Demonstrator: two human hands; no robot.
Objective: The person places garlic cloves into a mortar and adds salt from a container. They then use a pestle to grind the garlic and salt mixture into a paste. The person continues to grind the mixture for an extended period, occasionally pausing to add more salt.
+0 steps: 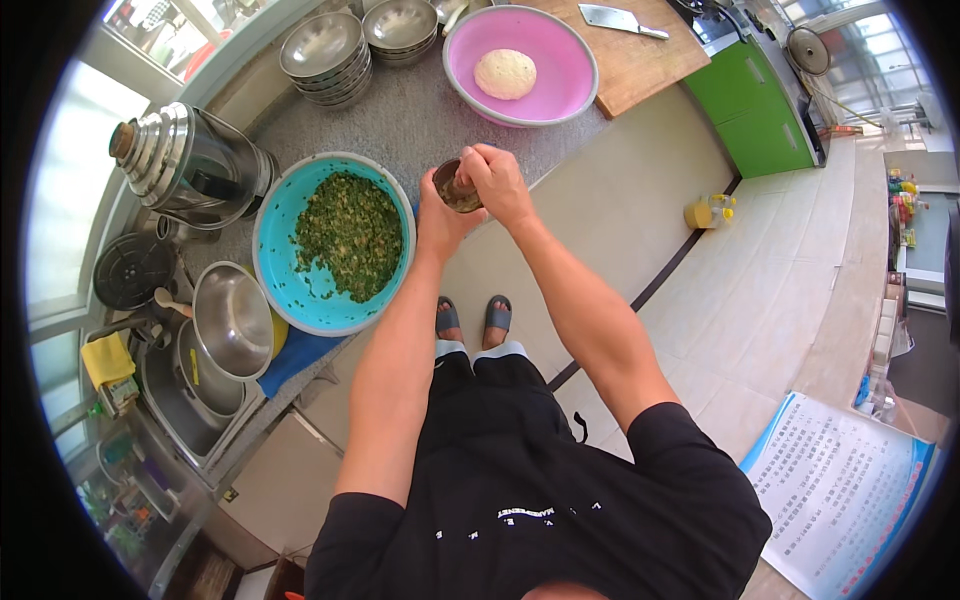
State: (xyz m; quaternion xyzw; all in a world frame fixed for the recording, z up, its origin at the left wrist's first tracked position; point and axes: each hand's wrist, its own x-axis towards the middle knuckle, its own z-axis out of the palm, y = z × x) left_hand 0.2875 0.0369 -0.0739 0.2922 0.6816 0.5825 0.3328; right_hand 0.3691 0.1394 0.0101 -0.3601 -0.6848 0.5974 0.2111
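My left hand (438, 225) is wrapped round a small brown bowl (447, 176), held up in front of the counter's edge. Over the bowl's mouth my right hand (498, 182) is closed, fingers bent inward; whatever it grips there is hidden. A turquoise basin (272, 270) stands just left of my left hand, with chopped green filling (350, 235) spread inside. Beyond my hands, a pink basin (570, 75) holds a round lump of pale dough (505, 74).
Steel bowls (322, 50) stand stacked at the back. A cleaver (622, 20) lies on a wooden board (660, 55) at the far right. Leftward are a steel pot (205, 165), a steel bowl (232, 320) and the sink (165, 370). A yellow bottle (700, 213) stands on the floor.
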